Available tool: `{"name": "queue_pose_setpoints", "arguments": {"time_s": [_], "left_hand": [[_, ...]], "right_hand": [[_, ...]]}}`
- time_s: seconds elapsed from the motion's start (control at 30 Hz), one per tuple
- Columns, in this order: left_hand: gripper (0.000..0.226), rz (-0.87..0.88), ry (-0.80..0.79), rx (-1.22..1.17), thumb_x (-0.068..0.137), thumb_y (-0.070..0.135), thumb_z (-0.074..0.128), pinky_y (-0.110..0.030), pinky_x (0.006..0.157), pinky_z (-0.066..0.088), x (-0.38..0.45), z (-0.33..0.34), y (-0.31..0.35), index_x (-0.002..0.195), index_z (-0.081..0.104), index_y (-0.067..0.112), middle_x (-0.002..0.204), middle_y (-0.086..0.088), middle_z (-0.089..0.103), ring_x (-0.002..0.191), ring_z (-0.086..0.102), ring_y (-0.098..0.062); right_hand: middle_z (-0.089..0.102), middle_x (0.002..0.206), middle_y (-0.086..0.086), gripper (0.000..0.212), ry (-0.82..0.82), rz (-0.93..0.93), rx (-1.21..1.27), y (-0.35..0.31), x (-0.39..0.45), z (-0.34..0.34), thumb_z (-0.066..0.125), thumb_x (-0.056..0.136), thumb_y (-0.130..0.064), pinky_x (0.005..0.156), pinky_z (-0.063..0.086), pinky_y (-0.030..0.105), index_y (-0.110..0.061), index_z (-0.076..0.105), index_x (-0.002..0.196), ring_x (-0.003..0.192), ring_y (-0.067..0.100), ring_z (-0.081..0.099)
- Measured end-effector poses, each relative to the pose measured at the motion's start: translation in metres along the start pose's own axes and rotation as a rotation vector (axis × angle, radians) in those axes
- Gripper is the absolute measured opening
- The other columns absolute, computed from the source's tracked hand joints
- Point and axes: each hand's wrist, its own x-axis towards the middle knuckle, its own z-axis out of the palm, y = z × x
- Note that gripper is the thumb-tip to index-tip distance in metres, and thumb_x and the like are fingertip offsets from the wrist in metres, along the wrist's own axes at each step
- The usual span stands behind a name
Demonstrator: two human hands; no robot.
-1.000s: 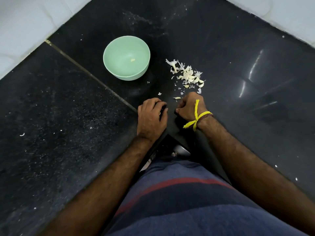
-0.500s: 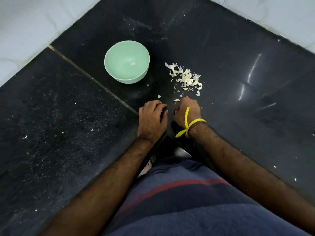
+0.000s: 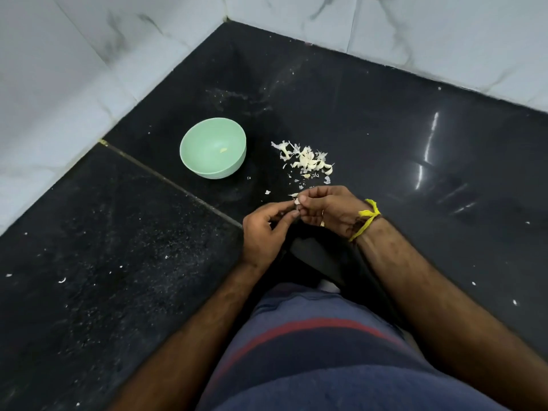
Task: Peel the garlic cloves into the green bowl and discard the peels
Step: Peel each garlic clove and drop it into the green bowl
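Observation:
A green bowl stands on the black counter with one small peeled garlic piece inside. To its right lies a pile of garlic cloves and peels. My left hand and my right hand meet just in front of that pile, fingertips together. Both pinch a small garlic clove between thumbs and fingers, and the fingers hide most of it. A yellow thread is tied round my right wrist.
The black stone counter fills a corner under white marble wall tiles. A seam runs diagonally across the counter from the left wall toward my hands. Small peel flakes lie scattered near the pile.
Both hands have lifted off the counter and turned so the fingertips meet around a clove. The camera has tilted up, showing more of the walls.

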Motion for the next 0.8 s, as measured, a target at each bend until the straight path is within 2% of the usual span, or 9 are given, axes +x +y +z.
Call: {"name": "queue_pose_setpoints", "arguments": {"time_s": [0.13, 0.27, 0.43, 0.57, 0.7, 0.8], "left_hand": [[0.025, -0.065, -0.018, -0.095, 0.085, 0.012, 0.079, -0.031, 0.08, 0.06, 0.003, -0.007, 0.009, 0.11, 0.077, 0.016, 0.1, 0.003, 0.077, 0.085, 0.074, -0.014], [0.026, -0.038, 0.052, -0.13, 0.084, 0.008, 0.08, -0.028, 0.076, 0.058, 0.0, -0.007, 0.016, 0.106, 0.077, 0.022, 0.098, 0.004, 0.077, 0.081, 0.073, -0.012], [0.02, -0.036, 0.124, -0.093, 0.084, 0.01, 0.08, -0.026, 0.072, 0.058, -0.007, -0.01, 0.013, 0.103, 0.078, 0.016, 0.093, 0.0, 0.077, 0.074, 0.071, -0.012], [0.021, -0.068, 0.167, -0.092, 0.085, 0.012, 0.08, -0.03, 0.074, 0.061, -0.011, -0.013, 0.011, 0.106, 0.077, 0.015, 0.093, 0.0, 0.078, 0.077, 0.074, -0.019], [0.015, -0.107, 0.207, -0.081, 0.086, 0.017, 0.077, -0.034, 0.071, 0.061, -0.009, -0.014, 0.007, 0.101, 0.079, 0.015, 0.086, 0.001, 0.078, 0.071, 0.073, -0.015], [0.015, -0.097, 0.202, -0.036, 0.087, 0.017, 0.072, -0.026, 0.068, 0.058, -0.005, -0.017, 0.006, 0.1, 0.079, 0.014, 0.083, 0.002, 0.077, 0.067, 0.068, -0.005]], "right_hand": [[0.069, 0.07, 0.006, 0.004, -0.048, -0.057, -0.019, -0.003, -0.002, -0.001, 0.066, 0.088, -0.004, 0.06, 0.058, 0.023, 0.0, 0.067, 0.088, 0.061, 0.011, 0.066], [0.069, 0.068, 0.007, 0.006, -0.054, -0.158, -0.124, -0.006, -0.003, 0.003, 0.066, 0.088, -0.004, 0.057, 0.058, 0.023, 0.002, 0.066, 0.087, 0.057, 0.012, 0.066], [0.071, 0.067, 0.007, 0.005, -0.067, -0.272, -0.254, -0.007, -0.003, 0.011, 0.067, 0.088, -0.003, 0.056, 0.058, 0.024, 0.002, 0.068, 0.088, 0.057, 0.014, 0.066], [0.07, 0.064, 0.008, 0.006, -0.027, -0.375, -0.399, -0.001, 0.003, 0.019, 0.069, 0.088, -0.004, 0.055, 0.058, 0.026, 0.002, 0.069, 0.087, 0.055, 0.016, 0.066], [0.072, 0.068, 0.011, 0.011, -0.032, -0.389, -0.441, 0.006, 0.006, 0.024, 0.067, 0.089, -0.001, 0.056, 0.059, 0.027, 0.01, 0.067, 0.091, 0.057, 0.019, 0.068], [0.072, 0.075, 0.019, 0.01, -0.064, -0.384, -0.416, 0.008, 0.004, 0.025, 0.072, 0.084, 0.0, 0.06, 0.06, 0.029, 0.007, 0.069, 0.091, 0.064, 0.024, 0.07]]}}
